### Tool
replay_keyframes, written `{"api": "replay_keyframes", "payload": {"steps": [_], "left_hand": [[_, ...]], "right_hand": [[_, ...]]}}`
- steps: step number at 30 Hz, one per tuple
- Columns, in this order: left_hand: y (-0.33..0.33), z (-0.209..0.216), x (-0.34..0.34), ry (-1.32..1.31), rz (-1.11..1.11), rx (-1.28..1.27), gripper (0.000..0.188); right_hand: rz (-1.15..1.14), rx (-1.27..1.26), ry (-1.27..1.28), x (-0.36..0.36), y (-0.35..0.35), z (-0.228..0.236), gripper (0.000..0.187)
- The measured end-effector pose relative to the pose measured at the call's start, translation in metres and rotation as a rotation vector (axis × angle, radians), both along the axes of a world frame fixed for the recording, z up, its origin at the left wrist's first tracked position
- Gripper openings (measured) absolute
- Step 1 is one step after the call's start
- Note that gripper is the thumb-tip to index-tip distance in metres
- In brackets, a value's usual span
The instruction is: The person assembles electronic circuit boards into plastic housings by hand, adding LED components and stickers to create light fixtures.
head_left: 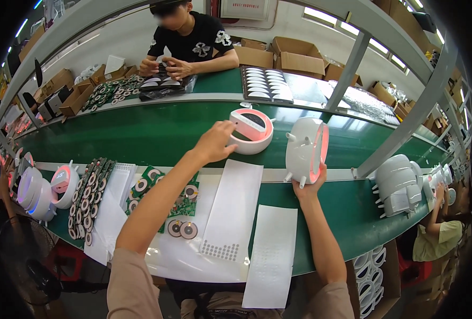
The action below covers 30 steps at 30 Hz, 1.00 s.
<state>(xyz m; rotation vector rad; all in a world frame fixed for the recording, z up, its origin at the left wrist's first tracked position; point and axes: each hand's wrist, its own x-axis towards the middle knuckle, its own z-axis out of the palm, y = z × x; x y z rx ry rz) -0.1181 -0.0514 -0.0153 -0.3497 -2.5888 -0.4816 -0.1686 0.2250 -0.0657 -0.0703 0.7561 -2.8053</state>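
My right hand (311, 185) grips a white ring-shaped clock lamp (300, 151) from below, at the near edge of the green conveyor belt. The lamp is turned on its side, with several short pegs sticking out of its shell and pink light along its inner ring. My left hand (214, 142) reaches over the belt to a second clock lamp (257, 148). Its fingers and thumb close around that lamp's left rim. This second lamp lies on the belt with its pink-lit opening and display bar facing up.
White sheets (233, 202) with round stickers, green circuit boards (185, 204) and coil discs (188, 229) cover the near bench. More lamps stand at left (64, 186) and right (398, 186). Across the belt (167, 125), a person (193, 45) handles parts near a tray (266, 85) of white pieces.
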Motion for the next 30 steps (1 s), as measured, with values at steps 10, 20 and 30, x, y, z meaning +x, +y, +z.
{"api": "replay_keyframes", "payload": {"steps": [10, 20, 30], "left_hand": [[0.039, -0.005, 0.010, -0.133, -0.044, 0.046, 0.031], [0.044, 0.020, 0.137, -0.328, -0.274, 0.110, 0.033], [0.057, 0.021, 0.172, -0.067, -0.155, -0.016, 0.022]], "right_hand": [[-0.040, 0.005, -0.005, -0.006, 0.016, 0.008, 0.049], [-0.040, -0.002, 0.072, 0.026, 0.005, 0.063, 0.047], [0.097, 0.082, 0.067, 0.054, -0.014, 0.062, 0.049]]}}
